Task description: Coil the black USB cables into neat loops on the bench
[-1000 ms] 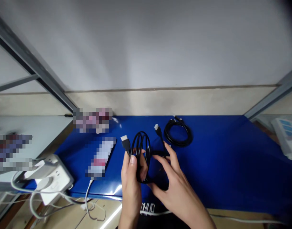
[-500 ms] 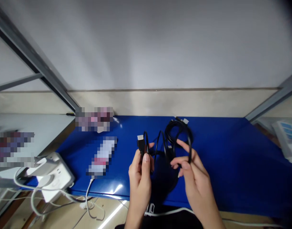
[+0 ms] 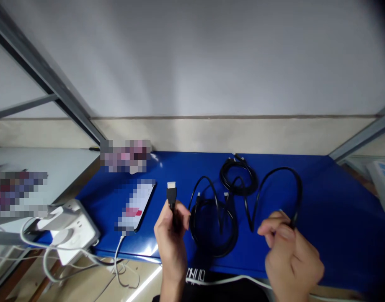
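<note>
My left hand [image 3: 172,235] is closed around the plug end of a black HDMI cable [image 3: 171,195], its metal tip pointing up and away from me. My right hand [image 3: 289,247] pinches the same cable farther along, where it arches up and over on the right. Between the hands the cable hangs in loose, wavy loops. Beneath it, a coiled black cable [image 3: 236,235] lies on the blue table [image 3: 330,226], plug tips showing at its far side. A second coiled black cable [image 3: 257,186] rests behind that one, near the wall.
A phone [image 3: 142,201] with a white charging cord lies left of my hands. Farther left, a white power strip [image 3: 82,230] with plugged-in chargers sits at the table corner. A blurred-out pinkish object [image 3: 126,156] stands at the back. Metal frame posts [image 3: 76,111] flank the table.
My hands have moved apart, the right one farther right and lower, the left one slightly left. The cable between them has spread out, uncovering the nearer coil.
</note>
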A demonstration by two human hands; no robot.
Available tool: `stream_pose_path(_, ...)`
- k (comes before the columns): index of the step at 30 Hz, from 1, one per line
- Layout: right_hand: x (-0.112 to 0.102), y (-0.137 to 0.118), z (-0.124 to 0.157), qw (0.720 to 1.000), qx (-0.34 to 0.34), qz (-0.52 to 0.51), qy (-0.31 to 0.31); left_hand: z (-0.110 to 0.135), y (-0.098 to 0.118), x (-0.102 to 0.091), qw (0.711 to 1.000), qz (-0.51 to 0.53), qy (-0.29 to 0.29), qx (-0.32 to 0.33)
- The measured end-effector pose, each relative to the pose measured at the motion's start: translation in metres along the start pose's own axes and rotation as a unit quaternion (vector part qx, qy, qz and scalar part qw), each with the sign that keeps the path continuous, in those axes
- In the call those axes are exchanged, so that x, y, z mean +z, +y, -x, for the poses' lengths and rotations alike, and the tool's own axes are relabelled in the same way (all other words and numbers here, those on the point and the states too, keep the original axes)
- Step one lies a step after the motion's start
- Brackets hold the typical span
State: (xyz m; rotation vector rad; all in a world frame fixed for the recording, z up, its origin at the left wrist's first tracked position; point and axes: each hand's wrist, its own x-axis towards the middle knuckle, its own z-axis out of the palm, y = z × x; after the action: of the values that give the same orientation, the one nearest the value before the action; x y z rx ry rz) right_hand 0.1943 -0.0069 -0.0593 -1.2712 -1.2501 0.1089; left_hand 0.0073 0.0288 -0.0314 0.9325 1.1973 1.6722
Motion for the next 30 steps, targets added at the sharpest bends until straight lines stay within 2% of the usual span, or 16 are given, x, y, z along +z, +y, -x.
stream_pose_path(4, -0.002, 0.004, 0.003, 0.998, 0.039, -0.030, 0.030, -0.009, -0.004, -0.005, 1.000, 0.011, 0.008, 0.018)
stream_pose_path(6, -0.002, 0.003, 0.001, 0.997, 0.053, -0.055, 0.025, -0.012, -0.005, -0.006, 0.997, -0.041, 0.017, 0.058)
stream_pose_path(8, -0.003, 0.001, -0.003, 0.993, 0.075, -0.095, 0.010, -0.012, -0.005, -0.007, 0.983, -0.136, 0.038, 0.117)
stream_pose_path(11, -0.005, -0.002, -0.006, 0.986, 0.098, -0.137, 0.007, -0.010, -0.004, -0.008, 0.944, -0.255, 0.076, 0.195)
stream_pose_path(13, -0.008, -0.002, -0.006, 0.988, 0.098, -0.120, 0.008, -0.008, 0.000, -0.008, 0.931, -0.278, 0.093, 0.217)
stream_pose_path(15, -0.012, -0.003, -0.006, 0.993, 0.081, -0.089, -0.008, -0.006, 0.004, -0.007, 0.930, -0.272, 0.092, 0.229)
stream_pose_path(18, -0.016, -0.008, -0.006, 0.999, 0.044, -0.020, -0.009, -0.005, 0.008, -0.004, 0.947, -0.213, 0.078, 0.227)
stream_pose_path(21, -0.013, -0.021, -0.008, 0.999, 0.022, 0.031, -0.018, -0.005, 0.009, -0.001, 0.966, -0.155, 0.079, 0.190)
stream_pose_path(25, -0.006, -0.041, -0.008, 0.997, 0.031, 0.034, -0.065, -0.006, 0.006, 0.002, 0.979, -0.121, 0.092, 0.133)
stream_pose_path(30, -0.009, -0.041, -0.007, 0.995, 0.021, -0.010, -0.097, -0.014, 0.002, -0.004, 0.992, -0.029, 0.026, 0.119)
